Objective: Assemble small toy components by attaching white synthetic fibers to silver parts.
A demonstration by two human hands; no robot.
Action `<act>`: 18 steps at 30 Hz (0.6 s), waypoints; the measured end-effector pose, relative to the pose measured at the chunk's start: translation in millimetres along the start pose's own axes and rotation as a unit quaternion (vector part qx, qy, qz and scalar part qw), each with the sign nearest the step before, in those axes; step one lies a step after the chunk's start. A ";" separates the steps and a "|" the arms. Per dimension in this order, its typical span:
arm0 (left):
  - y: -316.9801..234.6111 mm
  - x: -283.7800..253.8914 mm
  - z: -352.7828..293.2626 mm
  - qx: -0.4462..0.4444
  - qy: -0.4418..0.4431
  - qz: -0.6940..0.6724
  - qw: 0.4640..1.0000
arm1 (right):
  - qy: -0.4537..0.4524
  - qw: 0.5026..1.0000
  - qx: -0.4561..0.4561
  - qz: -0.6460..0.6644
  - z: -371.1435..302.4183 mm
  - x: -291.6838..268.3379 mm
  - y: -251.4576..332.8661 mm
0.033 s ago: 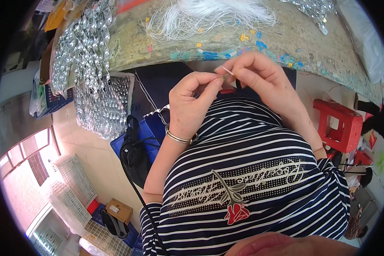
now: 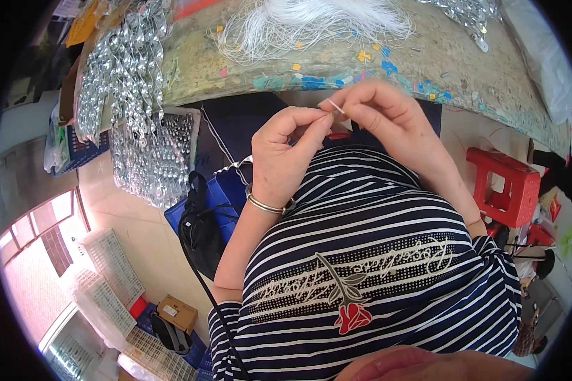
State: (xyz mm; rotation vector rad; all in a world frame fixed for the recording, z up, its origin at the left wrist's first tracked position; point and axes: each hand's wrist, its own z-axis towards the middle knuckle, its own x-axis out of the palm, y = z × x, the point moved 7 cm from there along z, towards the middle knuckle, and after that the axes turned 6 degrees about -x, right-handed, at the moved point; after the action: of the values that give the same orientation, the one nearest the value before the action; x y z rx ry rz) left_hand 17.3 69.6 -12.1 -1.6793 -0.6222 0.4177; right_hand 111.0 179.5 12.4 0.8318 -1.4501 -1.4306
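Observation:
In front of my chest my two hands meet, fingertips almost touching. My right hand [image 2: 388, 117] is closed in a pinch on a thin white string [image 2: 335, 105], whose short end slants up between thumb and forefinger. Thumb and forefinger of my left hand [image 2: 289, 136] are pressed together just beside it. What sits between those left fingertips is too small to make out. A twisted silver strip [image 2: 232, 166] shows behind my left wrist, its far end hidden. On the worktable [image 2: 190, 79] beyond my hands lies a loose heap of white string [image 2: 324, 25].
Twisted silver strips [image 2: 136, 70] hang over the table's left edge. Yellow and blue scraps [image 2: 388, 66] dot its near edge. A red stool [image 2: 505, 187] stands at right. A black bag [image 2: 200, 228] rests on a blue crate at left; a cardboard box [image 2: 177, 314] lies lower left.
My right hand has shifted very slightly left, and the white string's end tilts a little more steeply. My left hand stays in place.

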 end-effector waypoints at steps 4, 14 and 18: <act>1.6 0.8 -1.2 -0.055 0.005 -0.041 0.998 | 0.028 0.964 -0.118 -0.237 3.1 3.5 17.6; 12.3 5.6 2.5 -0.104 0.023 -0.191 0.976 | 0.058 0.894 -0.225 -0.382 0.1 20.3 27.0; 5.8 4.3 0.8 -0.073 0.022 -0.145 0.986 | 0.018 0.960 -0.131 -0.248 -3.5 10.5 13.2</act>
State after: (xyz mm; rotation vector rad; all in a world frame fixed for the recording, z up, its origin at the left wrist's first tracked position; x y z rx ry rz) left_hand 21.2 72.2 -17.6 -1.6969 -0.8673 0.1270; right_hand 112.2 169.9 26.6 1.0909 -1.0282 -1.9190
